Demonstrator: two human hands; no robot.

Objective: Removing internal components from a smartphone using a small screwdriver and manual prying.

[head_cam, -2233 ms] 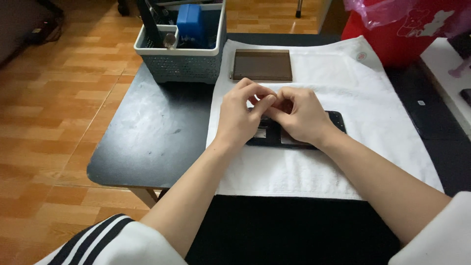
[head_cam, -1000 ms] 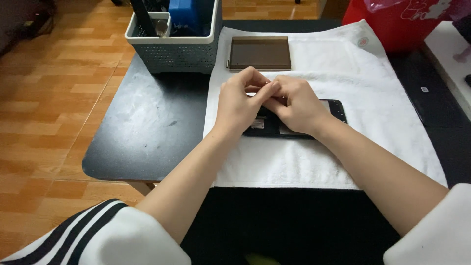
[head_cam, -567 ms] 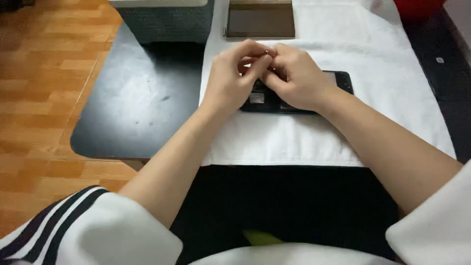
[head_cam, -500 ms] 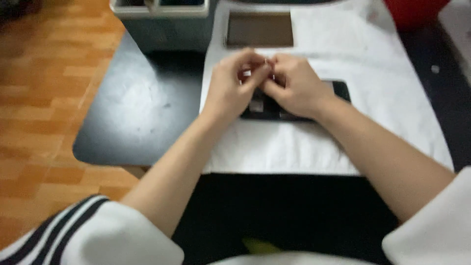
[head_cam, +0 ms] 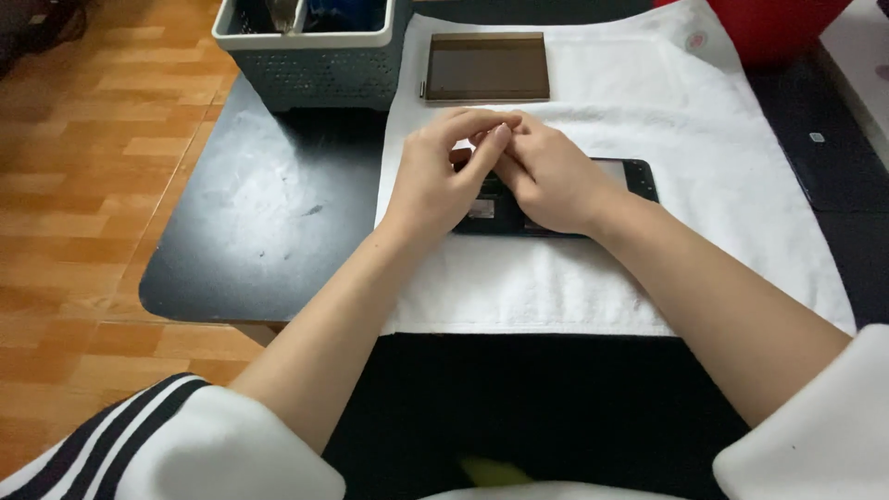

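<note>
Two hands, one dark device [head_cam: 556,199], one brown tray [head_cam: 486,67], one white towel [head_cam: 704,231], one grey basket [head_cam: 310,65].

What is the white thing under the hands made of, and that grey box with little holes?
The white cloth looks like soft terry towel: its surface is fuzzy and matte, and its edges are hemmed. The grey basket looks like moulded plastic: smooth rim, walls with even rows of small holes. Both are judged by look only.

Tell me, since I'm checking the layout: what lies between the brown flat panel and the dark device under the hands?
In the head view, only bare white towel separates the brown panel from the dark device.
</note>
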